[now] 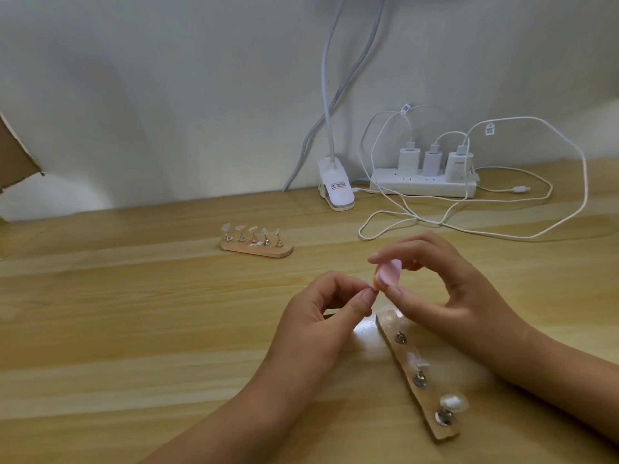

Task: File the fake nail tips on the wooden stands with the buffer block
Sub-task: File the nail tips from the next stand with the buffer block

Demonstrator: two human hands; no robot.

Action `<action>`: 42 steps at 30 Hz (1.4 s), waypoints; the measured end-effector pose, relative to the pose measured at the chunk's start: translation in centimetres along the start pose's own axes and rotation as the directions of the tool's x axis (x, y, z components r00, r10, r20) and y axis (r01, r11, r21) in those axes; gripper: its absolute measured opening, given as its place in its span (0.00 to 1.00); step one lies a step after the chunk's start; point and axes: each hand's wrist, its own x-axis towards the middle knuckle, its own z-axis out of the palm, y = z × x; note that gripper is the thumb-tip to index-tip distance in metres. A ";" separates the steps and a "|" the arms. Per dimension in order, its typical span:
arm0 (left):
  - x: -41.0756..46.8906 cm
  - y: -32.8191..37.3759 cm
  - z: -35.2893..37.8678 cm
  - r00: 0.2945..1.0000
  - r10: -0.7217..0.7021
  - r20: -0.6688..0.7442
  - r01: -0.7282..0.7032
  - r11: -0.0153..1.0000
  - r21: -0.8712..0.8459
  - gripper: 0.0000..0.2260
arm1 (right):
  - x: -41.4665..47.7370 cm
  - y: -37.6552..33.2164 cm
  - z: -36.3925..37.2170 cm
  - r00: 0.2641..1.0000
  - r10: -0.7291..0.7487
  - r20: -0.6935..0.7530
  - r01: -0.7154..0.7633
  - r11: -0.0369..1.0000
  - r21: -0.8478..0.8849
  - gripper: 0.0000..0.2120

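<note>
Currently my right hand [445, 289] pinches the pink buffer [388, 274] between thumb and fingers, above the table [134, 313]. My left hand [321, 309] pinches something tiny at the buffer's edge, too small to identify. The near stand [425, 398] lies below my right hand, with tips on pegs. The far stand [256, 247] sits well apart, near the lamp clip [336, 190].

Left hand [321, 306] with fingers pinching a nail tip [371, 288], right hand [445, 289] with fingers round the buffer block [489, 274].
</note>
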 end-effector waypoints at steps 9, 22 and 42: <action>-0.2 0.2 0.0 1.000 -0.005 -0.014 0.005 1.000 -0.007 0.04 | -0.1 -0.1 -0.1 1.000 -0.003 -0.022 0.001 0.999 -0.047 0.14; -0.2 0.2 0.1 1.000 0.003 -0.008 -0.002 0.999 0.043 0.02 | -0.1 -0.5 -0.2 0.999 0.015 0.049 -0.013 1.000 -0.026 0.14; -0.2 0.3 0.3 1.000 -0.005 -0.008 0.006 0.997 0.081 0.03 | 0.0 -0.5 -0.6 0.996 0.025 0.084 -0.022 0.999 -0.034 0.15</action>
